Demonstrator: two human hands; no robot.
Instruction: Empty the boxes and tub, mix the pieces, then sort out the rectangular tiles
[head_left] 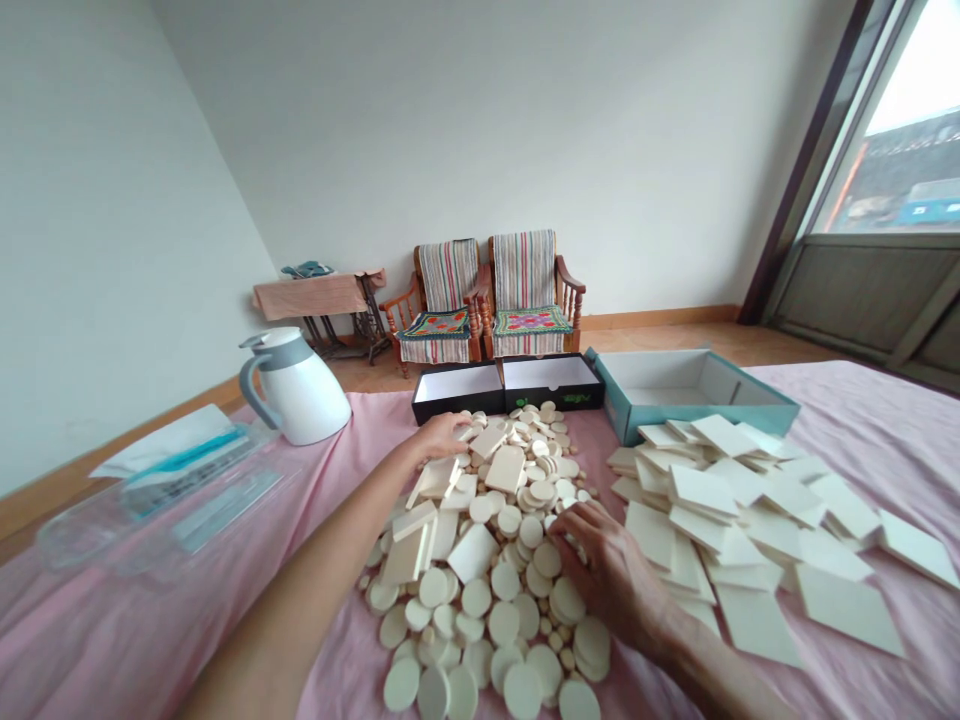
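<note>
A mixed pile of pale wooden pieces lies in front of me: round discs (504, 622), square tiles (472, 553) and small wooden bits among them. At the far left edge of the pile, my left hand (442, 437) reaches in with its fingers apart, close to some discs and tiles. My right hand (604, 565) rests over the pile's right side, fingers bent and loosely spread, touching discs. Nothing shows gripped in either hand; the right fingertips are partly hidden. To the right is a separate heap of square tiles (739, 530).
Behind the pile stand a black box (457, 405), a second black box (555, 398) and a teal box (705, 412), all open-topped. A white jug (304, 395) and clear plastic packaging (217, 500) sit left on the pink cloth (337, 530). Two chairs (529, 320) stand beyond.
</note>
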